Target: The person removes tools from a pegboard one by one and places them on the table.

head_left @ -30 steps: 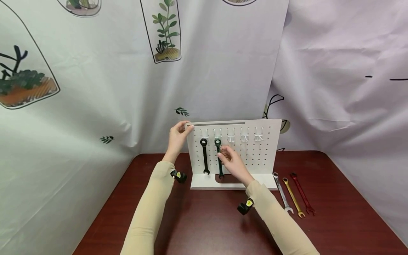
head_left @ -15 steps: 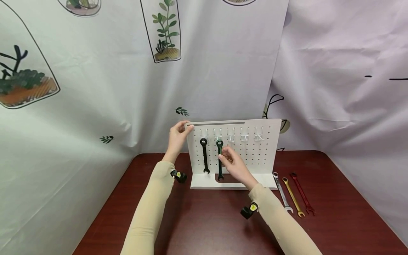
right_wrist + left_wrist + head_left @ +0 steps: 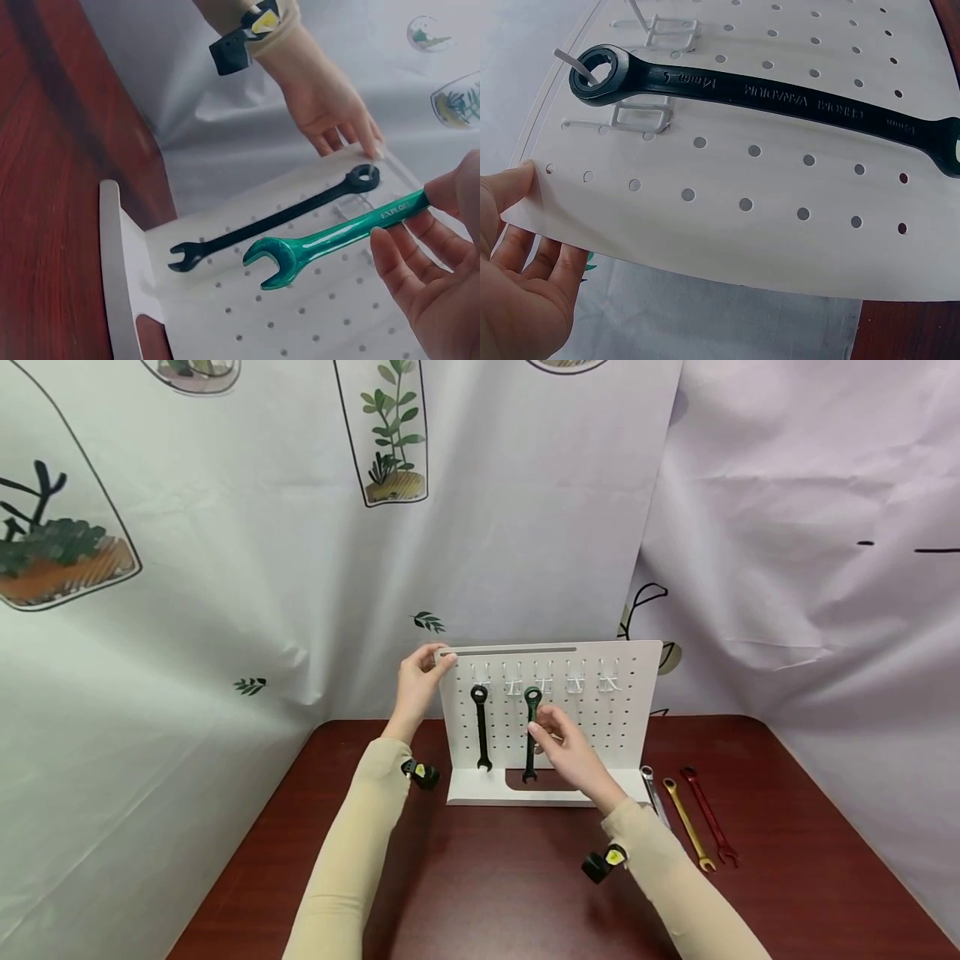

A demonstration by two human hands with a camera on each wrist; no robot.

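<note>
My left hand grips the upper left corner of a white pegboard, thumb in front and fingers behind. Beside it a black combination wrench hangs by its ring end on the leftmost hook. My right hand pinches a green combination wrench by its shank between thumb and fingers. The green wrench stands upright in front of the board, ring end up, its ring overlapping the area just below the third hook in the head view. Its open end points down.
On the table right of the board lie a silver wrench, partly behind the right sleeve, a yellow wrench and a red wrench. Several white hooks run in a row across the board. A printed cloth hangs behind.
My right hand has moved to the right with the green wrench, from in front of the second hook to below the third. My left hand stays on the board's corner.
</note>
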